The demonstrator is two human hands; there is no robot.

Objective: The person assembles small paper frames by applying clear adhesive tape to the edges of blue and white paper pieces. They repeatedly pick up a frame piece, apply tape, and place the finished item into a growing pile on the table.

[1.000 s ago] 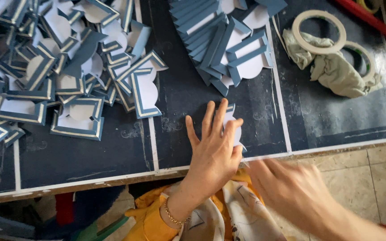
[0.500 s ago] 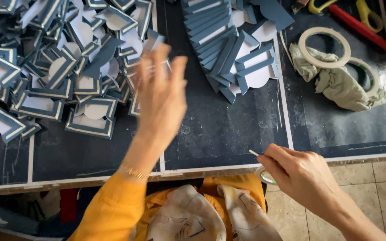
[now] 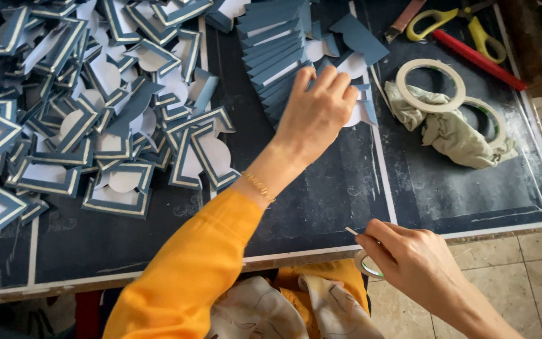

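The left hand (image 3: 318,110) reaches forward over the dark bench (image 3: 321,207), its arm in an orange sleeve (image 3: 189,276) with a thin gold bracelet (image 3: 260,186) at the wrist. Its fingers curl down onto the fanned stack of blue card pieces (image 3: 271,56), the fingertips touching the near edge of the stack and a white-faced piece (image 3: 356,113) that lies just under the hand. Whether the fingers actually pinch a piece cannot be told, because the back of the hand hides the grip.

The right hand (image 3: 412,260) sits nearer the body, at the front edge of the bench, well apart from the left hand. It is closed on a small roll of narrow tape (image 3: 367,263), with a short free end of the tape (image 3: 351,231) sticking out from between thumb and forefinger.

To the left of the left hand spreads a large loose heap of blue and white frame-shaped cut-outs (image 3: 89,107). To its right lie two bigger tape rolls (image 3: 431,85), one resting on a crumpled pale green cloth (image 3: 453,132). Beyond those, at the far right corner, lie yellow-handled scissors (image 3: 456,25) and a red rod (image 3: 478,59) touching them.
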